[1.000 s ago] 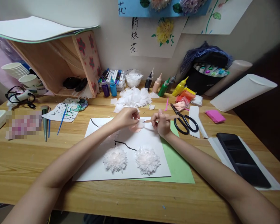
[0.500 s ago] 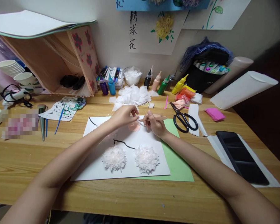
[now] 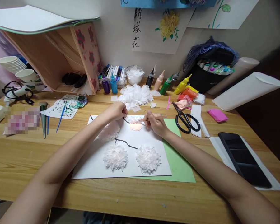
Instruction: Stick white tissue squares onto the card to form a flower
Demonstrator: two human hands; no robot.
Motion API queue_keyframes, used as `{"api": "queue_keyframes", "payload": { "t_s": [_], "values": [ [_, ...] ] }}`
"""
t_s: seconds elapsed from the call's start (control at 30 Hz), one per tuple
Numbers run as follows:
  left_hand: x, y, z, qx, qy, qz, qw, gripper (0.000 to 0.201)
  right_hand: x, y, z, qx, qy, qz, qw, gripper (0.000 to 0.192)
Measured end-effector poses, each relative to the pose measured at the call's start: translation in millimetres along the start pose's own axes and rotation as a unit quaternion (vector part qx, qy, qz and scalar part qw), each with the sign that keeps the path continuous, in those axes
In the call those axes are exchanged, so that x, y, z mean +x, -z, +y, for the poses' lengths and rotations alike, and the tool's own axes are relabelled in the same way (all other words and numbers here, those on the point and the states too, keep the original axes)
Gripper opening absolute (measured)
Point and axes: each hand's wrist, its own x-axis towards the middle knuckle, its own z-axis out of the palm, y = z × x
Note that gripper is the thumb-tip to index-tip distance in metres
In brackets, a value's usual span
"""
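Wooden desk (image 3: 18, 155) cluttered with craft supplies. Pink disc (image 3: 135, 126) lying on white sheet (image 3: 95, 168), above two tissue flowers (image 3: 115, 157). Right hand (image 3: 154, 123) closed round thin stick (image 3: 162, 117), tip down at disc, likely pressing tissue. Left hand (image 3: 116, 111) curled, fingertips steadying sheet beside disc; contents indiscernible. Scissors (image 3: 185, 118) lying near, to the right.

Black scissors (image 3: 186, 119) lie beside squeeze paint bottles (image 3: 163, 84) and markers (image 3: 114, 72).

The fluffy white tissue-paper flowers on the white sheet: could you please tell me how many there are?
3: one lower left, one lower right, and one partly hidden under the left forearm; others may be hidden.
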Motion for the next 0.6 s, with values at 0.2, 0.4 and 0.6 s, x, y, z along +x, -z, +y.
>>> {"api": "queue_keyframes", "payload": {
  "t_s": [0.2,0.4,0.6],
  "values": [
    [1.9,-3.3,-2.5,-0.01,0.002,0.005,1.0,0.016,-1.7,-0.3,1.3,-0.012,0.031,0.023,0.999,0.059],
    [1.9,-2.6,-2.3,-0.011,0.006,-0.001,1.0,0.017,-3.6,-1.1,3.7,-0.008,0.033,0.049,0.998,0.059],
    [1.4,-1.1,-0.2,-0.014,0.009,-0.013,1.0,0.018,-2.7,-1.6,3.5,-0.02,0.033,0.057,0.998,0.059]
  ]
}}
